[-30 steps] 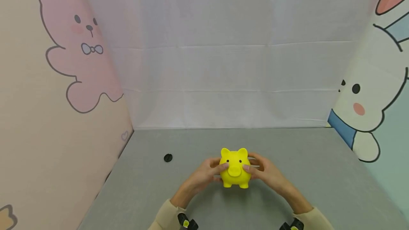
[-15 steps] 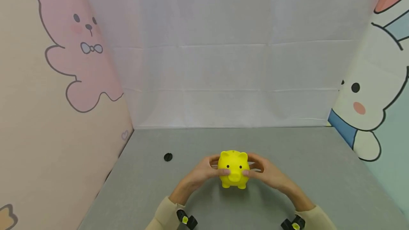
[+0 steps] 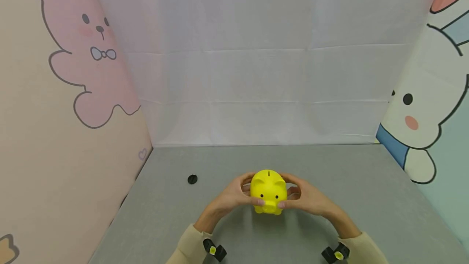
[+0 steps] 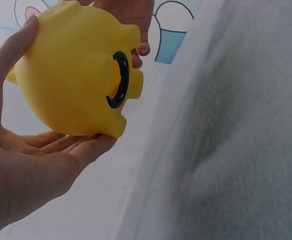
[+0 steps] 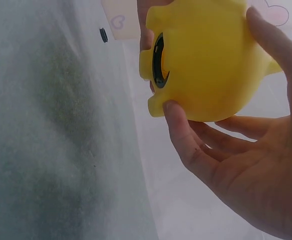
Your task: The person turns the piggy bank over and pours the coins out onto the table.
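Between my two hands is a yellow piggy bank point(image 3: 268, 186), its snout toward me and tilted forward so the coin slot on its back shows. My left hand point(image 3: 237, 192) grips its left side, thumb beside the snout and fingers round behind. On the other side my right hand point(image 3: 305, 197) holds it the same way. Both wrist views show the pig's body point(image 4: 70, 75) held above the table, with a black-rimmed round opening point(image 4: 119, 80) in its belly between the feet. A black round plug point(image 3: 192, 179) lies on the table to the left, apart from both hands.
The grey table point(image 3: 227, 239) runs back to a white cloth backdrop point(image 3: 234, 76). A side wall with a pink bear drawing point(image 3: 91, 52) stands at the left, and one with a white rabbit drawing point(image 3: 421, 121) at the right.
The piggy bank has tipped forward in both hands: its face has turned downward and the slot on its back has come into sight. The black plug has stayed in place.
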Available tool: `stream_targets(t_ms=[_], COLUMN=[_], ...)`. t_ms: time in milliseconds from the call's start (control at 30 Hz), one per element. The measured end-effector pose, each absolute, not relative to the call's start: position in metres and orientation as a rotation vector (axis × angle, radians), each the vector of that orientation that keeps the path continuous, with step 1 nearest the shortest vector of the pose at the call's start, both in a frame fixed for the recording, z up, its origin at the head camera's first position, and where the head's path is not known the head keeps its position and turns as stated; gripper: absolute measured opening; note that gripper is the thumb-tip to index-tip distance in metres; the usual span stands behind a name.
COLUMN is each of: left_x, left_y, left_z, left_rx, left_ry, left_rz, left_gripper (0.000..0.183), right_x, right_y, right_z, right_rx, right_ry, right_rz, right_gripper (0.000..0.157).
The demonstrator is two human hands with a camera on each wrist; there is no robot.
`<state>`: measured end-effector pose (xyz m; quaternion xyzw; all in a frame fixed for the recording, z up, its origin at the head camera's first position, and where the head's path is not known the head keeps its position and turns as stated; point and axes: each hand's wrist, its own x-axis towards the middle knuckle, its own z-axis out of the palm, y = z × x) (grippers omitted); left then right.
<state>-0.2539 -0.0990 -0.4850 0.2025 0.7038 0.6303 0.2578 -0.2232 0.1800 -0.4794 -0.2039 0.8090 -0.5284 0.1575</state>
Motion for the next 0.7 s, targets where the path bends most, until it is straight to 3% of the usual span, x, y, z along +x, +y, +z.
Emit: stream_targets(t_ms=[300, 700], left_x=[-0.258, -0.260], left_y=[-0.103, -0.103], left_z=[-0.489, -0.492], left_rx=[0.627, 0.850], left_ry=[2.060, 2.301], left_rz=[1.588, 1.344], left_gripper=[0.092, 0.109], right_x=[-0.225, -0.225], right_y=[0.180, 0.176], right_z=[-0.484, -0.494], right_rx=[-0.677, -0.758], right_ry=[2.349, 2.433], right_rz=[-1.531, -1.478], right_gripper=[0.090, 0.104])
